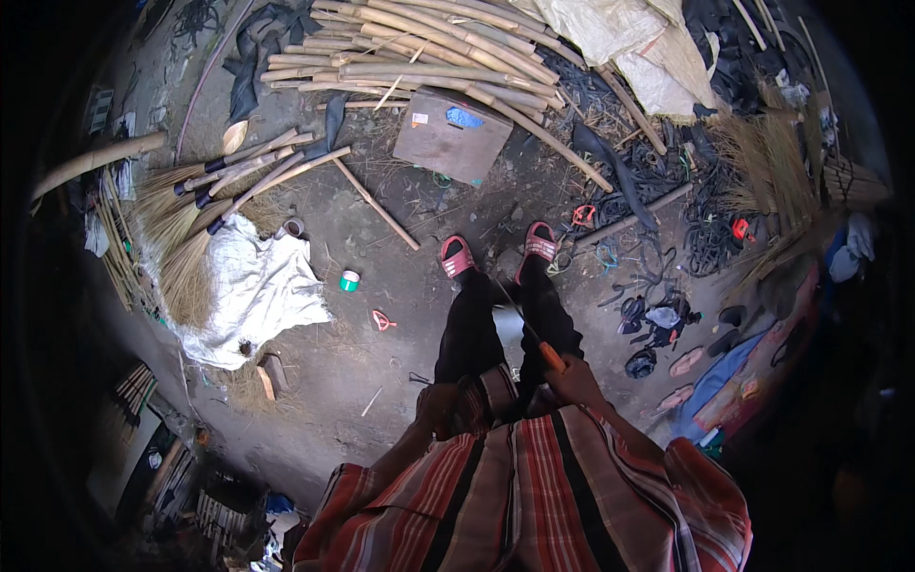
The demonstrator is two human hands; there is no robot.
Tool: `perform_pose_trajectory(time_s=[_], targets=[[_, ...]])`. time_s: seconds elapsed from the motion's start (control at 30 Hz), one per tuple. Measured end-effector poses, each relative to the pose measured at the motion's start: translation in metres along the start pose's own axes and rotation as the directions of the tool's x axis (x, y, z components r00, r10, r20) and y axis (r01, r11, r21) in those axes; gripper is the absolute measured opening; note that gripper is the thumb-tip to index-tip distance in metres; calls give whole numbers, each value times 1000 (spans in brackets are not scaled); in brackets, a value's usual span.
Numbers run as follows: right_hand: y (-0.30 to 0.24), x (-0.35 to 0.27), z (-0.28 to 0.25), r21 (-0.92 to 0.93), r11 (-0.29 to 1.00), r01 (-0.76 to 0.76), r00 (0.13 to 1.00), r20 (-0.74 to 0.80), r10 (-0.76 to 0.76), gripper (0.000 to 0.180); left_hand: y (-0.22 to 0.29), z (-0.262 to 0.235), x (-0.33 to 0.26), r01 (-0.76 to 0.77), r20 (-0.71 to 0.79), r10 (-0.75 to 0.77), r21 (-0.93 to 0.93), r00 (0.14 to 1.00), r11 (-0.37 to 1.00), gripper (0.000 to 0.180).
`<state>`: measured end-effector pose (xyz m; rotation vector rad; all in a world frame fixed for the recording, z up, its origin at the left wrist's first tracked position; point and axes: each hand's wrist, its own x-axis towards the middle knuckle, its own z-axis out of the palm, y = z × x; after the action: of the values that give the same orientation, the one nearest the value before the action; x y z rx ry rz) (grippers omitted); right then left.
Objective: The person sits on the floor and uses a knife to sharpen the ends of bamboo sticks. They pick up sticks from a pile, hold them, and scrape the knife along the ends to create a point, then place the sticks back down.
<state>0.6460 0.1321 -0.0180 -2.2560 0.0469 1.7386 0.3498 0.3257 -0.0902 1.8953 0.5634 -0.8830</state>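
Note:
My right hand [576, 383] is closed round the orange handle [552, 357] of a tool with a long, thin dark shaft. That shaft slants up and left between my legs, toward my feet. My left hand [439, 408] rests by my left thigh, beside a fold of striped cloth [492, 392]; its fingers are too dark to make out. Beyond my pink sandals [457, 257] a brown box [452, 136] with a blue patch on top sits on the ground.
Bamboo poles [429, 48] are piled at the far side. Several brooms [195, 205] lie at left by a white sack [253, 296]. Black rubber strips [710, 224] are heaped at right, near a standing bundle of bristles [762, 172]. A green-and-white container [350, 280] stands on the floor.

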Motion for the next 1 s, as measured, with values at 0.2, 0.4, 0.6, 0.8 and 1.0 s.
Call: perform_pose_trajectory(time_s=[0.2,0.4,0.6,0.8,1.0], targets=[[80,-32,-12,12,985,170,981,95,-170,45,9,31,-49,-10,64,24,-206,998,979,26],[47,173,-28,664,747,32,999,7,-49,28,-5,-15,146,349,446,-187,-315,875,883,35],[61,447,-115,186,902,391,731,-657,-181,40,-125,-132,413,58,-687,-296,-348,664,936,37],[116,620,-172,-142,989,38,517,-844,-141,43,-242,-193,606,-45,-817,-418,-473,398,880,71],[114,667,-163,-241,966,-88,511,-844,-164,55,-230,-207,674,-358,-783,-511,-619,356,699,77]])
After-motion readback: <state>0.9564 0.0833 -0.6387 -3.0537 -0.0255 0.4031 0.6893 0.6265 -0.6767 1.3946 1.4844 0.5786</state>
